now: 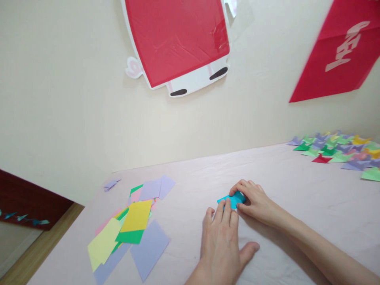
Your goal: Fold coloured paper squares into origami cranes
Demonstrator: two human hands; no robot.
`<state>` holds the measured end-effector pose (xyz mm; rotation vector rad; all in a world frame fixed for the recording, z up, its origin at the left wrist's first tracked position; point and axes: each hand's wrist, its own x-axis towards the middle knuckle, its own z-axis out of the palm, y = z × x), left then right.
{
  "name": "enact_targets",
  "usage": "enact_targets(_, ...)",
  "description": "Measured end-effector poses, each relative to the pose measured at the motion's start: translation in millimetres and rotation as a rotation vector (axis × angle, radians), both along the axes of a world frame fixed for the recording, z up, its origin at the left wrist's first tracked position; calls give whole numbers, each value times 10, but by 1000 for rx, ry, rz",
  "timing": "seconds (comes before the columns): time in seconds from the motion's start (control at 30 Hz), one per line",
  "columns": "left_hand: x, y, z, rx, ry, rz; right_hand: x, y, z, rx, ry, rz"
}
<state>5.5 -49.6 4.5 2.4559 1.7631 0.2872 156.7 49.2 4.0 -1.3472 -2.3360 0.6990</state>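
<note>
A small turquoise folded paper (232, 200) lies on the pale pink table (311, 206). My left hand (221, 241) lies flat and palm down just in front of it. Its stretched fingertips press on the paper's near edge and its thumb is spread to the right. My right hand (255, 202) comes in from the right. Its fingers are curled over the paper's right end and pinch it against the table. Most of the paper is hidden under both sets of fingers.
Loose square sheets (133, 221) in yellow, green, lilac and pink lie scattered on the table's left. A small lilac folded piece (111, 184) sits near the wall. Several folded paper shapes (341, 152) cover the far right. Red decorations hang on the cream wall (74, 99).
</note>
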Motion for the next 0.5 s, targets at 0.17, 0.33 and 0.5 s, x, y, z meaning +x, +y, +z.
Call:
enact_targets(0.17,-18,-8,19,-30,-44,2,81,63,-28,-46,82,42)
enact_targets(0.33,-26,-5,15,-43,-88,0,149,113,-57,-93,193,31)
enact_targets(0.5,2,44,19,-30,-95,-2,126,88,-60,-132,229,-33)
